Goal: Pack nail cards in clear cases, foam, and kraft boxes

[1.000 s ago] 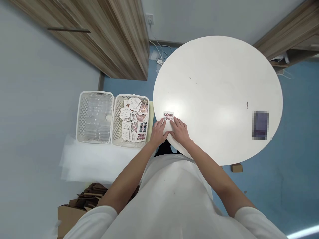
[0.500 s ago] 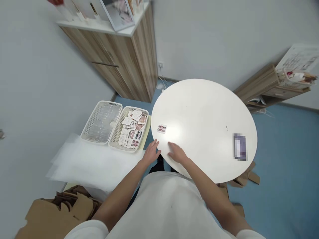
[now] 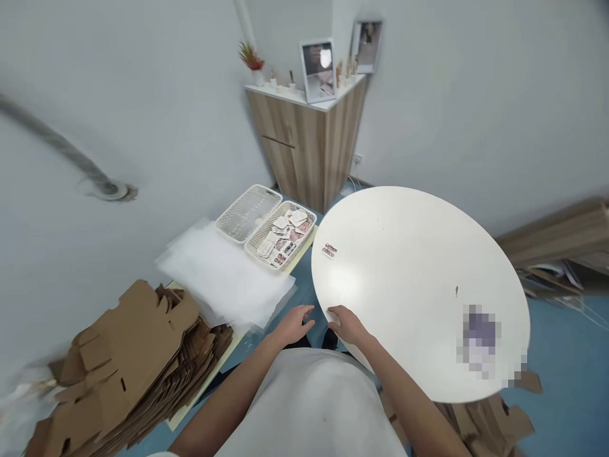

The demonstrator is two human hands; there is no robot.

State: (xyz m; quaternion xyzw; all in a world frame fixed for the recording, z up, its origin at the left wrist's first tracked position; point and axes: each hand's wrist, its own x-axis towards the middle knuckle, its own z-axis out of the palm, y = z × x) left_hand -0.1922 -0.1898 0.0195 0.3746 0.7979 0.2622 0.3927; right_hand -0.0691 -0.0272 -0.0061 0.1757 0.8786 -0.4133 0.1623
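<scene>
My left hand [image 3: 294,326] is held just off the left edge of the white round table [image 3: 409,254], its fingers apart and nothing in it. At the table's near left edge is my right hand [image 3: 347,324], fingers and thumb spread, also with nothing in it. A small card with reddish oval pieces [image 3: 329,251] lies on the table beyond my hands. To the left, a white basket [image 3: 249,249] holds many similar cards [image 3: 285,235]. Beside it stands a second basket [image 3: 219,223] with clear plastic pieces.
White translucent sheets [image 3: 228,273] and a stack of flattened brown cardboard [image 3: 137,349] lie at left. A wooden cabinet [image 3: 304,149] with picture frames stands behind. A pixelated object [image 3: 479,339] rests on the table's right side.
The view has swung left, showing more cardboard and the wall pipe. My left hand is now off the table edge, and my right hand has shifted nearer the edge.
</scene>
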